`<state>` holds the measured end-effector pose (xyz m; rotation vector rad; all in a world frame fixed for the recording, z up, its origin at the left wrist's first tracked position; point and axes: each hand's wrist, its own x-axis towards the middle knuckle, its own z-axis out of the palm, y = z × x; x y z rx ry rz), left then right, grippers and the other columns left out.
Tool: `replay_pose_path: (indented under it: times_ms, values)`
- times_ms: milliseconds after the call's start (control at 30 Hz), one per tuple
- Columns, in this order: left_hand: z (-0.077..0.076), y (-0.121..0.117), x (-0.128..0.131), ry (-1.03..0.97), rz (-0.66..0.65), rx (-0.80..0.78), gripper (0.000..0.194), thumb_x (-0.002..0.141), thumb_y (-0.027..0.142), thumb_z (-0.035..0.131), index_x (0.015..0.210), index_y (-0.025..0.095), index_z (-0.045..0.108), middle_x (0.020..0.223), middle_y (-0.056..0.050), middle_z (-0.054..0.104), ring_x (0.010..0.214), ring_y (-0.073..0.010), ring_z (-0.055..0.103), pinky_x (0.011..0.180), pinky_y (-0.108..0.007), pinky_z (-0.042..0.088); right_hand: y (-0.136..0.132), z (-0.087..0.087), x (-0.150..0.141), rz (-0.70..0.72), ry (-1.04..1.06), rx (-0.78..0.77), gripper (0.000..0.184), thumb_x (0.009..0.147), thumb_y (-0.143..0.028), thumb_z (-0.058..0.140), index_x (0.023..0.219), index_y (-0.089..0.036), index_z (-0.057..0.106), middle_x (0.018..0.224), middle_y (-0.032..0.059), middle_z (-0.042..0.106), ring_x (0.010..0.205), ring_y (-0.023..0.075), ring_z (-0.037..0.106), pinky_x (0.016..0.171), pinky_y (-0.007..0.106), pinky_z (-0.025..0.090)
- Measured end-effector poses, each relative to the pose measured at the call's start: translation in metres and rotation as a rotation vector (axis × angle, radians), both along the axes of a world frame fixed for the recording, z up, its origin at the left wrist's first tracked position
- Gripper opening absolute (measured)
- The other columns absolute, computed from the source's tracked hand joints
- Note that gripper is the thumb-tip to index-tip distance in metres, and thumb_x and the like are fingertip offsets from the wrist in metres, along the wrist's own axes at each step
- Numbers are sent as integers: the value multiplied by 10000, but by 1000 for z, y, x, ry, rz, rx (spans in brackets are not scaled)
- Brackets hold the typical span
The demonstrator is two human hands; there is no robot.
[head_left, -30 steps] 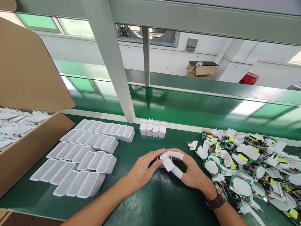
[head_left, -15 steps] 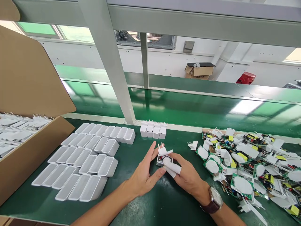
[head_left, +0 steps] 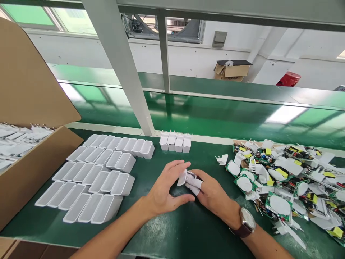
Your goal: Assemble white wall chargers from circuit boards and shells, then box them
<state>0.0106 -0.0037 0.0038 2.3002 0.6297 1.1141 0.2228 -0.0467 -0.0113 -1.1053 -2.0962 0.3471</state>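
A white charger housing (head_left: 191, 175) is held between my hands above the green table. My right hand (head_left: 212, 194) is closed on it, with white coverings (head_left: 194, 185) on some fingers. My left hand (head_left: 165, 190) bends its fingers over the white plug cap (head_left: 182, 178) at the housing's near left side, its thumb stretched out below. The fingers hide the cap's prongs and most of the housing's inside. Farther back, several white chargers (head_left: 175, 143) stand in a short row with plug pins up.
Rows of open white housings (head_left: 104, 208) stand at the left. Beyond them is a cardboard box (head_left: 51, 151) of white plug parts (head_left: 18, 144). A heap of green circuit boards (head_left: 279, 207) with white pieces spreads over the right. A grey post (head_left: 121, 68) rises at the table's back edge.
My left fingers have moved in over the plug cap, which has tilted so its prongs no longer show. Wires and parts seen inside the housing before are now mostly hidden. The camera view has tilted down slightly.
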Motion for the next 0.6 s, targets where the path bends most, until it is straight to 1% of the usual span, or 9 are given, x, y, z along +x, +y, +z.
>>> replay_pose_path:
  times_ms: [67, 133, 200, 233, 300, 400, 533, 600]
  values:
    - [1, 2, 2, -5, 32, 58, 595, 914, 187, 713, 1455, 228, 469, 1262, -127, 650, 1209, -260, 594, 1037, -444, 530, -1, -4, -1, -5, -38, -6, 417, 982, -155, 509, 1388, -247, 531, 1255, 120, 679, 1100, 244, 698, 894, 374, 630]
    - [0, 2, 2, -18, 112, 12, 510, 930, 92, 635, 1406, 213, 498, 1171, -105, 660, 1082, -214, 638, 957, -383, 564, -3, -7, -3, -42, -68, 21, 396, 1006, -202, 523, 1401, -224, 523, 1277, 140, 676, 1109, 258, 701, 898, 385, 633]
    - [-2, 1, 1, -13, 174, -87, 483, 927, 105, 631, 1382, 203, 500, 1134, -93, 652, 1001, -192, 658, 902, -349, 579, -4, -10, -4, -51, -81, 46, 371, 1016, -219, 528, 1386, -200, 536, 1300, 160, 668, 1150, 275, 687, 926, 401, 623]
    - [-3, 1, 1, -11, 186, -130, 478, 926, 123, 636, 1376, 206, 497, 1121, -87, 648, 973, -185, 664, 884, -340, 583, -5, -10, -4, -45, -69, 42, 358, 1016, -214, 532, 1374, -200, 545, 1300, 155, 670, 1166, 274, 679, 943, 402, 616]
    - [-5, 0, -1, -11, 182, -195, 469, 929, 149, 637, 1369, 218, 493, 1101, -73, 641, 937, -175, 670, 867, -333, 586, -5, -10, -3, -29, 3, -6, 345, 1009, -217, 561, 1353, -227, 556, 1274, 118, 686, 1148, 245, 685, 952, 376, 608]
    - [-8, 1, -4, -17, 169, -254, 462, 935, 171, 636, 1368, 240, 491, 1095, -66, 635, 937, -175, 670, 865, -337, 585, -4, -7, -1, -13, 89, -102, 363, 998, -259, 595, 1357, -259, 537, 1254, 85, 687, 1066, 214, 706, 899, 345, 618]
    - [-12, 4, -7, -16, 143, -285, 488, 932, 188, 656, 1384, 262, 485, 1125, -77, 632, 975, -194, 670, 876, -357, 582, -2, 1, -1, -8, -27, -169, 354, 1011, -244, 524, 1364, -254, 547, 1241, 110, 665, 1055, 255, 683, 866, 410, 612]
    - [-13, 5, -8, -16, 125, -300, 498, 929, 195, 667, 1386, 266, 485, 1128, -81, 632, 972, -199, 670, 866, -360, 583, -2, 4, 1, 8, -25, -218, 360, 1005, -228, 520, 1359, -268, 563, 1208, 99, 660, 1032, 242, 675, 869, 404, 603]
